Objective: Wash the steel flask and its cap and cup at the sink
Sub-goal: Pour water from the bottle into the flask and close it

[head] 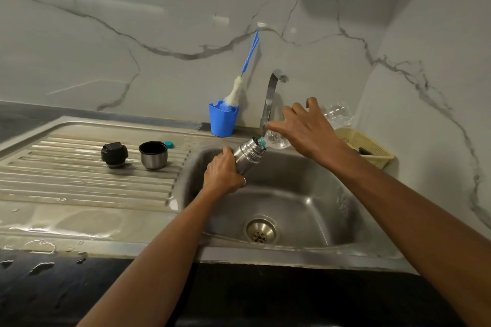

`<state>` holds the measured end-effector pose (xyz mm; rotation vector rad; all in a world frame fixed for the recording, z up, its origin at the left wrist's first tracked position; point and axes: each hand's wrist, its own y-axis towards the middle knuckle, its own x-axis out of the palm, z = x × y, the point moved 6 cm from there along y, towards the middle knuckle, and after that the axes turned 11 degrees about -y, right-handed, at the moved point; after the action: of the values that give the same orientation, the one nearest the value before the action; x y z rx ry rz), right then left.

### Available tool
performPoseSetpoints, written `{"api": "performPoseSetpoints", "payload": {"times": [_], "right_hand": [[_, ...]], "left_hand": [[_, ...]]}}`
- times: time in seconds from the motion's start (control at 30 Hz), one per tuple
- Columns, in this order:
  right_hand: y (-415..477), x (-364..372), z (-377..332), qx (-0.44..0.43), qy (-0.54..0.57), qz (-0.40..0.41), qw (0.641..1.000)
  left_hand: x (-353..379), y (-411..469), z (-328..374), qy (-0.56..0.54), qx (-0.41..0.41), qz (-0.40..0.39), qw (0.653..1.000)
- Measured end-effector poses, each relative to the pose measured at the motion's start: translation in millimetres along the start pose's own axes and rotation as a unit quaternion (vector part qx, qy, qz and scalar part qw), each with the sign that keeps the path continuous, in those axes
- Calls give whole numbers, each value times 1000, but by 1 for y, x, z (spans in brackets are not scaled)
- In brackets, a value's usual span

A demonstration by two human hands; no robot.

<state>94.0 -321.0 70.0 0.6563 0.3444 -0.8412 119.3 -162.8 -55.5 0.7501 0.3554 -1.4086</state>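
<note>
My left hand (222,174) grips the steel flask (248,152), tilted over the sink basin (305,210) with its open mouth up and to the right. My right hand (305,126) holds a clear plastic bottle (276,139), tipped so its teal-ringed neck meets the flask's mouth. The black cap (114,154) and the steel cup (153,154) stand upright on the ribbed drainboard (79,183) at the left. A small teal bottle lid (169,144) lies just behind the cup.
A chrome tap (271,95) rises behind the basin. A blue holder (223,121) with a blue-handled bottle brush (239,85) stands against the marble wall. A cream plastic basket (364,146) sits at the right. The counter's front edge is dark and wet.
</note>
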Motion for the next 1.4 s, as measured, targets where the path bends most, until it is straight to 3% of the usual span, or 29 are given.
{"api": "performPoseSetpoints", "payload": {"times": [0.47,1.4], "right_hand": [[4,-8,-2,-49,-64,24,996],[9,3,-16,-52,-88,35,994]], "left_hand": [[6,2,0,10,2,-7,1000],[13,0,4,25,5,-43,999]]}}
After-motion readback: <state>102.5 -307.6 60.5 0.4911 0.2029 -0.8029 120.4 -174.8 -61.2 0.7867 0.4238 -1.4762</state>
